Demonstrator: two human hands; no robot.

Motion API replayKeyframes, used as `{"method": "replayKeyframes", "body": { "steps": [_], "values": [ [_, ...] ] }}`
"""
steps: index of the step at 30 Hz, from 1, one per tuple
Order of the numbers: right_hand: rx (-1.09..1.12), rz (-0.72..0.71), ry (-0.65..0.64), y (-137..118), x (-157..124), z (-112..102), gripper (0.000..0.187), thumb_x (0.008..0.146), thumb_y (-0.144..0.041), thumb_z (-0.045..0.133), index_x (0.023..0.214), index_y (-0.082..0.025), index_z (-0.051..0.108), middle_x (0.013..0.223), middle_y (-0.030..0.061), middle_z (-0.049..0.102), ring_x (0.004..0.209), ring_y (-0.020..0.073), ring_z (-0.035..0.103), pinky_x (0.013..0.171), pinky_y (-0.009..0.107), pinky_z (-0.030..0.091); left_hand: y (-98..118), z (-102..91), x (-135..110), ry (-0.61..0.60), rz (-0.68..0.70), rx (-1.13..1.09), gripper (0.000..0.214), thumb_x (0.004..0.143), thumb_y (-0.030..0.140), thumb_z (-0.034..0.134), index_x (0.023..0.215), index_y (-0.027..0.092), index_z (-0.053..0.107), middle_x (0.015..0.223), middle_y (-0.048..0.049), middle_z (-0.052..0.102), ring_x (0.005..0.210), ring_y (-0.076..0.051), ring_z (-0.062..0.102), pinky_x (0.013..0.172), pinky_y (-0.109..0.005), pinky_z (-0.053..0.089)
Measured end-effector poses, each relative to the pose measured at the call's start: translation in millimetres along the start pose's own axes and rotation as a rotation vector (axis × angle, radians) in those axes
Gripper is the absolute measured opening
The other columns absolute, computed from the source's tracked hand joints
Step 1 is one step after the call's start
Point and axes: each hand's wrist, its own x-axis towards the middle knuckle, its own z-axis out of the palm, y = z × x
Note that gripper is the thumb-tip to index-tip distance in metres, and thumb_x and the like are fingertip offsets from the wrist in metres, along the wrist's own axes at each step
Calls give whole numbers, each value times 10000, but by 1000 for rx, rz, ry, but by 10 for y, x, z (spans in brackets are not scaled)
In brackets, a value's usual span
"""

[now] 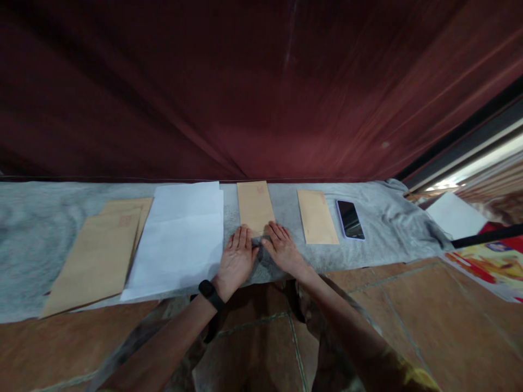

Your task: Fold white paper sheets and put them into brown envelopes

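Note:
A brown paper envelope (pixel 255 204) lies on the grey cloth straight in front of me, its near end under my fingertips. My left hand (pixel 237 258) rests flat at its near left corner, fingers stretched out, with a black band on the wrist. On the near right corner my right hand (pixel 283 247) lies flat too, its fingers extended. Neither hand grips anything. Left of the envelope is a stack of white paper sheets (pixel 180 234). A second brown envelope (pixel 317 216) lies to the right, apart from my hands.
Several larger brown envelopes (pixel 100 250) overlap at the far left. A phone (pixel 350 219) lies right of the second envelope. The grey cloth (pixel 392 223) covers the narrow surface, with a dark red curtain (pixel 261 109) behind it. A colourful printed package (pixel 490 267) is at the right, above the tiled floor (pixel 417 310).

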Motion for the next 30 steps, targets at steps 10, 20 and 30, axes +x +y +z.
{"method": "replayKeyframes", "body": {
  "steps": [10,20,30],
  "values": [
    [11,202,86,58,153,-61,378,1003,-308,481,1324,-168,624,1314,153,629,1206,299,560,1048,460,450,-21,-16,81,-24,-24,-3,523,997,210,357,1481,36,454,1521,-241,486,1428,-326,459,1134,-499,402],
    [109,323,132,32,222,-71,358,953,-255,513,1264,-143,651,1091,144,690,983,246,662,883,351,527,-20,-51,77,-51,-18,12,514,1010,230,336,1450,11,485,1534,-238,471,1437,-322,445,1150,-471,388],
    [251,397,117,144,262,4,244,976,-325,522,1076,-183,693,938,92,760,851,222,724,744,315,544,-22,-43,75,-54,-29,2,531,1009,235,323,1470,14,467,1545,-239,453,1445,-333,433,1142,-491,407]
  ]
}}
